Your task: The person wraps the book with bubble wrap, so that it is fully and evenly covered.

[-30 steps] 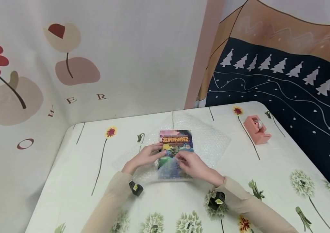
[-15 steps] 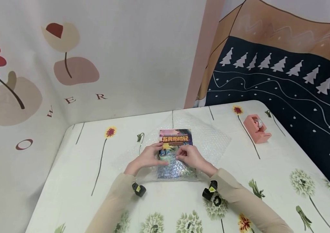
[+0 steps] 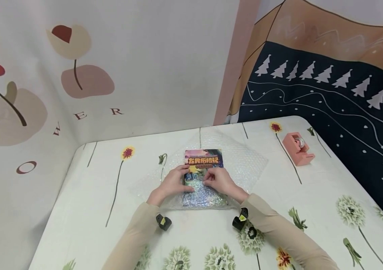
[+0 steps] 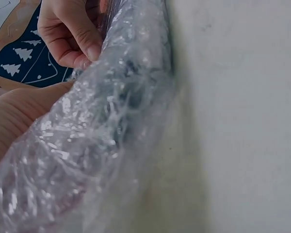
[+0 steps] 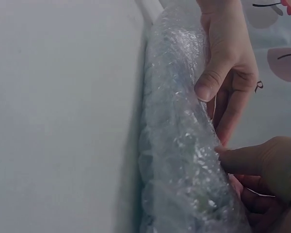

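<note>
A book [image 3: 205, 157] with a colourful cover lies flat on a sheet of bubble wrap [image 3: 242, 157]. A flap of the wrap is folded up over its lower part, while the title above stays uncovered. My left hand [image 3: 172, 182] rests at the book's left edge, its thumb pressing on the folded flap and its fingers spread higher up. With thumb and forefinger, my right hand [image 3: 221, 182] pinches the flap's upper edge over the middle of the cover. The right wrist view shows the left thumb [image 5: 208, 87] on the wrap [image 5: 179, 131], close to the right hand [image 5: 269, 170].
A pink tape dispenser [image 3: 297, 150] with a roll in it stands at the back right of the table. The flower-print tablecloth [image 3: 137, 210] covers the tabletop. Printed curtains [image 3: 164, 67] hang behind the table and along its right side.
The folded flap now lies flatter over the lower cover. My right hand has shifted slightly up and left with its edge, and my left hand has widened its spread, thumb lower on the flap.
</note>
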Tool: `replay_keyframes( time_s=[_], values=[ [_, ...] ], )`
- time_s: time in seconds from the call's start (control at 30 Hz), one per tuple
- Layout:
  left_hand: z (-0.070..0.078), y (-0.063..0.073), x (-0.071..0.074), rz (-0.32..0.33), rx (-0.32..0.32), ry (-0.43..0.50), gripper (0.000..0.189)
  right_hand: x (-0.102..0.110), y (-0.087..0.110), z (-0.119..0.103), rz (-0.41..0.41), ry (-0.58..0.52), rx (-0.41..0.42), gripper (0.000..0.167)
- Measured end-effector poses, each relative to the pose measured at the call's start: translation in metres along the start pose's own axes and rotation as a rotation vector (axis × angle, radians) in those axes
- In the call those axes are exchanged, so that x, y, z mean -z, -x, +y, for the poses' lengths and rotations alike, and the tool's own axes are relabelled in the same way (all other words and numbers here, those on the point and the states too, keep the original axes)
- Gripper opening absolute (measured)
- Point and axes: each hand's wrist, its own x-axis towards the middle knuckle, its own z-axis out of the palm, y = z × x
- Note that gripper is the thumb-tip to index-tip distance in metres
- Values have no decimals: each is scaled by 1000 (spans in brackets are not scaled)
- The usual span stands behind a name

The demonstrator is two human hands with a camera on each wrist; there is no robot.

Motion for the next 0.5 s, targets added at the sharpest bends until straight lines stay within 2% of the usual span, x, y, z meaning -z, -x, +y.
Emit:
replay_keyframes(
  time_s=[0.2, 0.4, 0.5],
  values=[
    [-1, 2, -1, 20, 3, 4, 73, 3, -4, 0, -52, 34, 21, 10],
    [0, 3, -1, 24, -1, 20, 75, 25, -22, -3, -162, 23, 15, 14],
    [1, 4, -1, 29, -9, 23, 76, 39, -37, -3, -138, 25, -25, 16]
  ],
)
